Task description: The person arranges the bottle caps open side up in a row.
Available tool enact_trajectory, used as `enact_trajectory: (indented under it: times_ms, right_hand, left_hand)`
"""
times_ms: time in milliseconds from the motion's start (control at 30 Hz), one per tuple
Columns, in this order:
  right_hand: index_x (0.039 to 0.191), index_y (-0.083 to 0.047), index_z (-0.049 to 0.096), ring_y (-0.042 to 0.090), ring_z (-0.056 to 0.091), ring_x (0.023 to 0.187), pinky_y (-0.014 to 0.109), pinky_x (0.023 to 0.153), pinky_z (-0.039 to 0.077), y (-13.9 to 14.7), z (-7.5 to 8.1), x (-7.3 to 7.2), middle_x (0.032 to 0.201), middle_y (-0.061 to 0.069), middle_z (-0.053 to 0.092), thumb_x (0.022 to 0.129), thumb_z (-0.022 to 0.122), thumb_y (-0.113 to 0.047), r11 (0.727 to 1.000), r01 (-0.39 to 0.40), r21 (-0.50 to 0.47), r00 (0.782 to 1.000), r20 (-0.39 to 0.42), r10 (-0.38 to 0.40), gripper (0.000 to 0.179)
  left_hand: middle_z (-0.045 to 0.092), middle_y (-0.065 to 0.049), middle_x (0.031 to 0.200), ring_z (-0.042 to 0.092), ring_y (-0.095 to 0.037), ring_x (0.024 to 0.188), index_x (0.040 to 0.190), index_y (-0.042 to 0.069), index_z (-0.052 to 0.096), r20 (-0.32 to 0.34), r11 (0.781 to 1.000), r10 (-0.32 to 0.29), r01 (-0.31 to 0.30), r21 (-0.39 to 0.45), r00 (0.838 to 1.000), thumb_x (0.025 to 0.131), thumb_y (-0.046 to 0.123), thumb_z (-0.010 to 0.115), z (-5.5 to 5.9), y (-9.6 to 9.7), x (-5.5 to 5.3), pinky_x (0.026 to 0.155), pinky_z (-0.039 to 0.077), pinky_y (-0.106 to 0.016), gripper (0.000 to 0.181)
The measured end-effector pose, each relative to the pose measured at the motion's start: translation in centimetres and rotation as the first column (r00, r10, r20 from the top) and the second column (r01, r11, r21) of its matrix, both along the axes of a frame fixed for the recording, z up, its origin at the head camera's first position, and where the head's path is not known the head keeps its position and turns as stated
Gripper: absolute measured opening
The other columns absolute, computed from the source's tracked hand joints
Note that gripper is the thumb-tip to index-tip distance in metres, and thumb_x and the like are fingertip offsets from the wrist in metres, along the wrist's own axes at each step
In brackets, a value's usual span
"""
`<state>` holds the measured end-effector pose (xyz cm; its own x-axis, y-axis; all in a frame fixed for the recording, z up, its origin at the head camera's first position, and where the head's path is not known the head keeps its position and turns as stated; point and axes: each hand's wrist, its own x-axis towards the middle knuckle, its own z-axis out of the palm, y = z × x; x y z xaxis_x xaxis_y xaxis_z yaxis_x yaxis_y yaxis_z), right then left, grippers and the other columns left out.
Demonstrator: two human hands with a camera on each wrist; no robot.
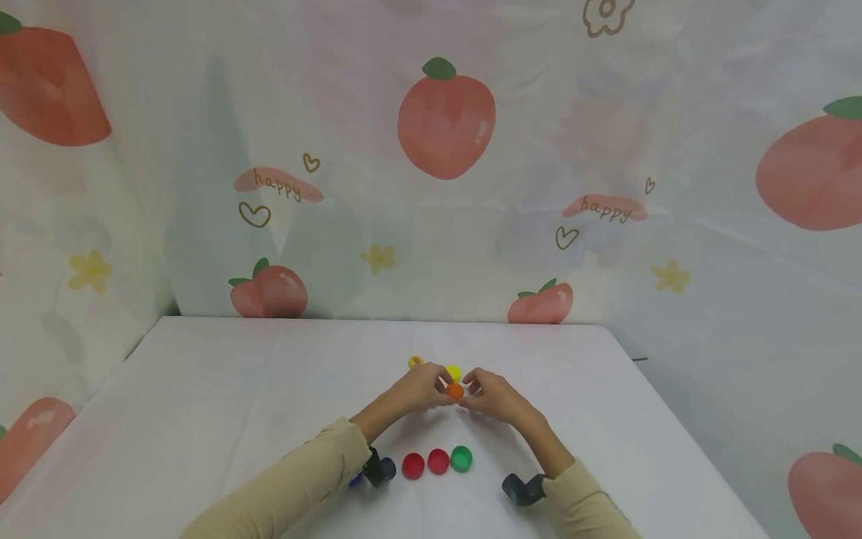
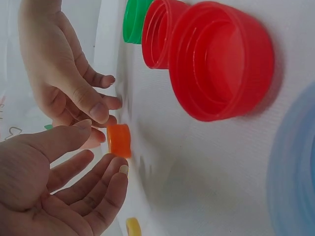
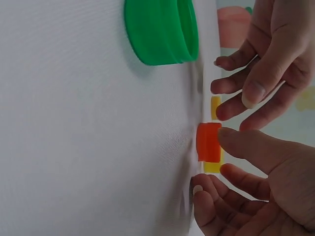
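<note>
An orange bottle cap stands on the white table between the two hands. My left hand is on its left side, fingers loosely bent and spread, fingertips right at the cap in the left wrist view. From the right, my right hand reaches in, its thumb tip overlapping the cap's edge in the right wrist view. Neither hand's fingers close round the cap. Just behind it is a bright yellow cap. A darker yellow cap lies beyond the left hand.
Nearer the body, two red caps, one on the left and one on the right, form a row with a green cap. A blue cap lies at the row's left end, partly hidden by the left sleeve in the head view. A patterned cloth hangs behind the table.
</note>
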<state>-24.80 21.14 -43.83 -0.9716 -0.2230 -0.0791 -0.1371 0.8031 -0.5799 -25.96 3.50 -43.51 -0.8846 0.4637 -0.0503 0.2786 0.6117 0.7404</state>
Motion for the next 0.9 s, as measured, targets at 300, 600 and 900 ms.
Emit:
enact_trajectory:
  times_ms: [300,600,900]
  right_hand:
    - [0.106,-0.002,0.058,0.017,0.055,0.078,0.031,0.073,0.052,-0.5,-0.4,-0.2,0.086,0.004,0.058,0.081,0.074,-0.010,1.000,0.001,0.010,1.000,-0.012,-0.001,0.030]
    - [0.104,-0.001,0.059,0.017,0.054,0.078,0.034,0.075,0.051,-0.6,-1.0,-0.4,0.084,0.003,0.058,0.079,0.074,-0.005,1.000,-0.018,-0.016,0.999,-0.049,0.017,0.030]
    - [0.106,-0.003,0.063,0.016,0.052,0.075,0.032,0.073,0.050,-0.5,-1.5,-0.7,0.081,0.001,0.056,0.079,0.074,-0.007,1.000,-0.020,0.008,0.997,-0.078,0.021,0.029]
  left_hand:
    - [0.064,-0.004,0.089,0.057,-0.013,0.073,0.110,0.000,0.065,0.004,0.999,0.006,-0.006,-0.047,1.000,0.080,0.014,0.076,-0.7,0.1,-0.4,0.063,0.051,-0.023,0.035]
    - [0.061,-0.002,0.082,0.055,-0.014,0.068,0.120,-0.002,0.057,0.023,0.997,0.034,-0.032,-0.072,0.999,0.079,0.015,0.077,-1.3,0.5,-0.5,0.062,0.049,-0.025,0.049]
    - [0.055,-0.001,0.073,0.051,-0.012,0.061,0.107,-0.002,0.062,-0.011,0.994,0.059,-0.060,-0.095,0.998,0.081,0.014,0.075,-1.7,0.9,-0.8,0.054,0.045,-0.022,0.033]
